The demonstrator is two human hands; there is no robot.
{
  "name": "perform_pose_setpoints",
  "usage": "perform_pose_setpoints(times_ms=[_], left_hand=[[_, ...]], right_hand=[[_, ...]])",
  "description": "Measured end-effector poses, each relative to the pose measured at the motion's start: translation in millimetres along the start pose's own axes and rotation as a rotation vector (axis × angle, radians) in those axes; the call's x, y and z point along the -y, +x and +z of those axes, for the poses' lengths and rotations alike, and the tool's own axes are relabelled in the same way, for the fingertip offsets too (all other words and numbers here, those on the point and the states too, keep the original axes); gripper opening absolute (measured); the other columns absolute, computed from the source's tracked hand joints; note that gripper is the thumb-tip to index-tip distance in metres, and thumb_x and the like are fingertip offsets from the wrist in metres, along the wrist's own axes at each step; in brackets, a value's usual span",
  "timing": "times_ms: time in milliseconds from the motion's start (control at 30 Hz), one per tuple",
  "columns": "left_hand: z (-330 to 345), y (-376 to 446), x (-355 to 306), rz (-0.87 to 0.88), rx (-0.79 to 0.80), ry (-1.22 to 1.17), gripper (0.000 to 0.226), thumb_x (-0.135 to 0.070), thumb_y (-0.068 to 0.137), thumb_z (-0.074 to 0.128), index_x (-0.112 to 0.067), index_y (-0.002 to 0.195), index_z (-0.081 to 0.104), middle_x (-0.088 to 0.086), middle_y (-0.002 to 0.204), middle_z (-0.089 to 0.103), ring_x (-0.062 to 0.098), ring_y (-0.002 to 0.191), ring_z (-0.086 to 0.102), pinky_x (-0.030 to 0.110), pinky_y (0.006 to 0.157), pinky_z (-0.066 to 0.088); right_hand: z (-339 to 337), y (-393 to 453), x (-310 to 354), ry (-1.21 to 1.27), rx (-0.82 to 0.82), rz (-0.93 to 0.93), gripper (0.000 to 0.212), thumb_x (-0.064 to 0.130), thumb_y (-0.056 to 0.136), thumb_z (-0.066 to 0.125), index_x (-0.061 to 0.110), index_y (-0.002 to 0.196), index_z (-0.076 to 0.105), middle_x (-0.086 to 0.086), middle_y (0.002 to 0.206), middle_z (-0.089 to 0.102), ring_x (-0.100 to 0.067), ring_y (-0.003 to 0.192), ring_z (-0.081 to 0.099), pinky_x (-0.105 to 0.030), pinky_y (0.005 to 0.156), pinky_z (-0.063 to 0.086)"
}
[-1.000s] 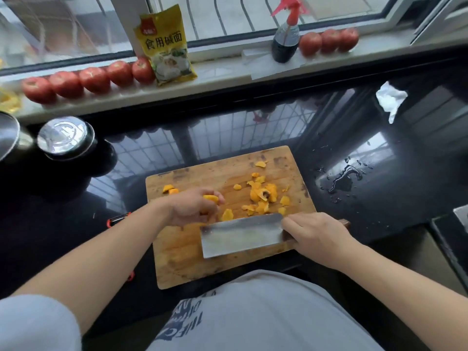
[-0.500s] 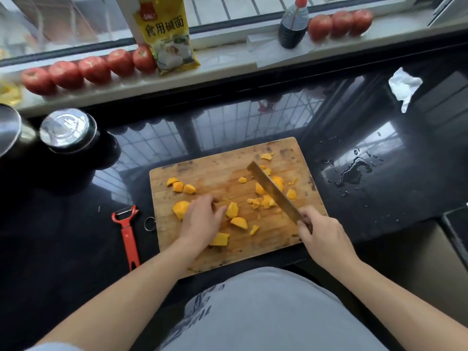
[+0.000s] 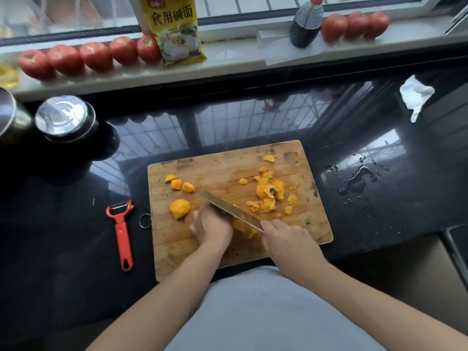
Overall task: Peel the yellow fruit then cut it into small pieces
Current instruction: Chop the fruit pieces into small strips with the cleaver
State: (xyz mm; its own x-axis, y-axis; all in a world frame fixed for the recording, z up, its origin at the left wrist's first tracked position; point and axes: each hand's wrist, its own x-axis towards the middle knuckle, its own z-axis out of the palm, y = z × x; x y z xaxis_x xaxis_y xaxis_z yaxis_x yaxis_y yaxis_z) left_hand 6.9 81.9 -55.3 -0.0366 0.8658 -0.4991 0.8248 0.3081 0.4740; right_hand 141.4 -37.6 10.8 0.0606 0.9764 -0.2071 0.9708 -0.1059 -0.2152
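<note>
The right hand (image 3: 288, 243) has its grip closed round the cleaver (image 3: 229, 210) (blade tilted); the left hand (image 3: 212, 228), fingers curled, steadies fruit pieces (image 3: 241, 226) on the cutting board (image 3: 192, 254).

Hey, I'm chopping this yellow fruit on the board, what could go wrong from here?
1. The left hand lies right against the cleaver blade, so a fingertip could be nicked.
2. The cutting board hangs over the counter's front edge near your body; hard chops may tip or shift it.
3. The water puddle beside the board could let it slide on the glossy counter.
</note>
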Motion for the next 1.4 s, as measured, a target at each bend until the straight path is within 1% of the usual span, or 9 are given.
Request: perform_pose_setpoints(times_ms=[200,433,633,800,967,1067,1200,1300,1400], left_hand=[[6.1,3.8,-1.9,-0.026,-0.013,0.014,0.006,-0.033,0.094,0.063,-0.03,0.091,0.067,-0.002,0.105,0.065,0.03,0.116,0.047,0.046,0.093,0.035],[10.8,4.6,-2.7,-0.033,-0.045,0.043,0.007,-0.032,0.094,0.062,-0.028,0.094,0.068,0.0,0.109,0.064,0.028,0.114,0.047,0.045,0.094,0.035],[8.7,4.2,-7.1,-0.036,-0.05,-0.009,0.01,-0.031,0.093,0.066,-0.033,0.086,0.06,0.0,0.111,0.066,0.03,0.117,0.046,0.048,0.097,0.034],[9.1,4.9,-7.4,-0.048,-0.037,0.019,0.004,-0.028,0.094,0.068,-0.029,0.098,0.069,0.004,0.123,0.063,0.032,0.122,0.046,0.049,0.102,0.035],[7.4,2.5,-6.1,-0.02,-0.025,0.037,0.021,-0.034,0.095,0.067,-0.024,0.113,0.073,0.006,0.126,0.061,0.033,0.123,0.046,0.05,0.102,0.034],[5.8,3.0,-4.1,-0.006,0.0,0.072,0.022,-0.041,0.098,0.064,-0.028,0.114,0.07,0.004,0.123,0.06,0.032,0.123,0.045,0.049,0.101,0.033],[4.5,1.5,-1.1,0.029,0.013,0.06,0.016,-0.05,0.1,0.058,-0.034,0.097,0.061,0.0,0.116,0.059,0.027,0.119,0.045,0.048,0.1,0.033],[8.0,-2.9,-2.0,0.12,0.027,0.176,0.027,-0.06,0.093,0.062,-0.036,0.103,0.06,-0.004,0.113,0.053,0.024,0.117,0.044,0.047,0.102,0.035],[7.0,0.1,-3.5,0.221,0.008,0.274,0.021,-0.047,0.093,0.066,-0.034,0.105,0.055,-0.003,0.115,0.055,0.024,0.116,0.048,0.045,0.1,0.039]], right_hand=[[0.6,6.3,-1.5,0.001,0.059,-0.001,0.018,0.026,0.104,0.044,0.021,0.11,0.06,0.001,0.089,0.062,-0.023,0.068,0.061,-0.029,0.053,0.033],[-9.1,8.1,0.0,-0.044,0.08,0.006,0.003,0.021,0.093,0.066,0.019,0.094,0.065,0.002,0.075,0.06,-0.021,0.052,0.06,-0.027,0.044,0.025],[-3.5,20.0,-1.3,-0.046,0.151,-0.003,0.017,0.022,0.105,0.041,0.02,0.108,0.058,0.001,0.089,0.059,-0.023,0.069,0.062,-0.031,0.053,0.032],[-0.3,28.9,2.3,-0.016,0.23,0.01,0.011,0.013,0.102,0.048,0.017,0.11,0.055,-0.003,0.1,0.061,-0.025,0.08,0.065,-0.032,0.06,0.046],[7.7,34.0,3.7,-0.005,0.17,0.012,0.008,0.013,0.099,0.054,0.017,0.104,0.058,-0.003,0.095,0.063,-0.027,0.073,0.065,-0.031,0.054,0.036],[12.1,32.5,-2.9,0.034,0.082,0.093,0.014,0.021,0.102,0.05,0.019,0.094,0.061,0.0,0.081,0.061,-0.026,0.064,0.06,-0.032,0.052,0.033],[10.4,26.9,-23.2,0.227,0.055,0.311,0.031,0.031,0.106,0.041,0.022,0.083,0.059,0.008,0.066,0.054,-0.015,0.056,0.053,-0.031,0.046,0.034],[4.3,22.5,-35.0,0.408,0.0,0.418,0.034,0.032,0.104,0.044,0.024,0.073,0.057,0.007,0.062,0.056,-0.015,0.056,0.054,-0.036,0.048,0.042],[1.0,17.9,-37.1,0.478,-0.025,0.493,0.039,0.035,0.104,0.046,0.028,0.067,0.054,0.009,0.06,0.056,-0.009,0.055,0.053,-0.029,0.047,0.035]])
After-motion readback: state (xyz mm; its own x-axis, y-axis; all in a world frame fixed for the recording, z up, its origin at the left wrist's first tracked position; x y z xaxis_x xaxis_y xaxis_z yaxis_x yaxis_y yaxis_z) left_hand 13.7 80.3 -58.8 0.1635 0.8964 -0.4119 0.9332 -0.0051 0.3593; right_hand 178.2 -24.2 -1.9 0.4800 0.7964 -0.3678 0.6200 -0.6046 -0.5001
